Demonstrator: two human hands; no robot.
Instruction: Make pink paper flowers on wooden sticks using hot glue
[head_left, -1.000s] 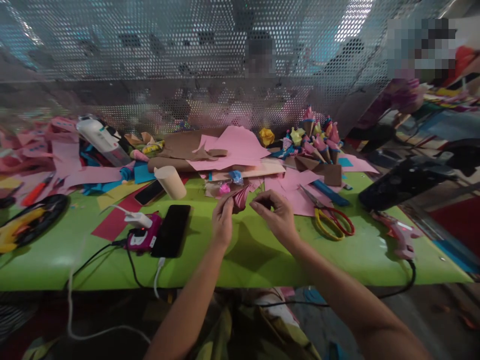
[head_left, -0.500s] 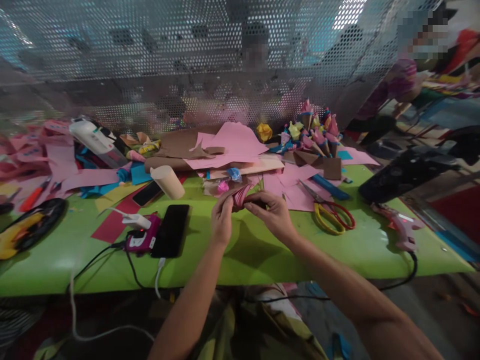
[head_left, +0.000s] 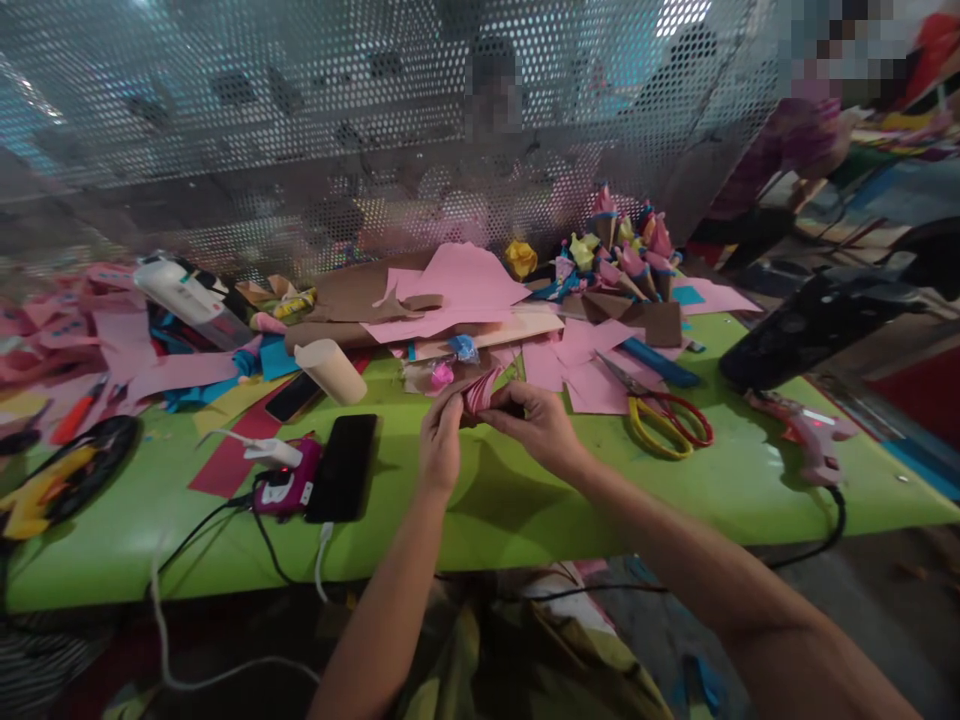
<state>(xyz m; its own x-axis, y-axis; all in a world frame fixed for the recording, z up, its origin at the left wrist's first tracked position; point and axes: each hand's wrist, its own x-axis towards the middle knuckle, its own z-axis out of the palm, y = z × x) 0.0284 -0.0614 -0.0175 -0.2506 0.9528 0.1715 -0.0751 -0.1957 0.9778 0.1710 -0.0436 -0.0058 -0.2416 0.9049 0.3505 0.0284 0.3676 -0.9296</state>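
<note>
Between both hands, above the green table (head_left: 420,540), is a small pleated pink paper piece (head_left: 480,392) with a darker, brownish lower part. My left hand (head_left: 442,435) grips it from the left, fingers wrapped around its side. From the right, my right hand (head_left: 536,425) pinches its edge between thumb and fingers. A pink crumpled bit (head_left: 442,374) and a blue crumpled bit (head_left: 464,348) lie just behind the hands. Scissors (head_left: 667,420) with yellow and red handles rest to the right, on pink paper scraps.
A pink glue gun (head_left: 821,445) and a black cylinder (head_left: 810,330) stand at the right. Left are a phone (head_left: 343,468), a purple power adapter (head_left: 281,490) with cables, and a cream roll (head_left: 330,370). Paper cones (head_left: 634,265) cluster at the back before a perforated metal screen (head_left: 300,130).
The view has shifted slightly, so the table items sit a little differently in it. Both hands keep their hold on the pleated paper piece, with hardly any movement.
</note>
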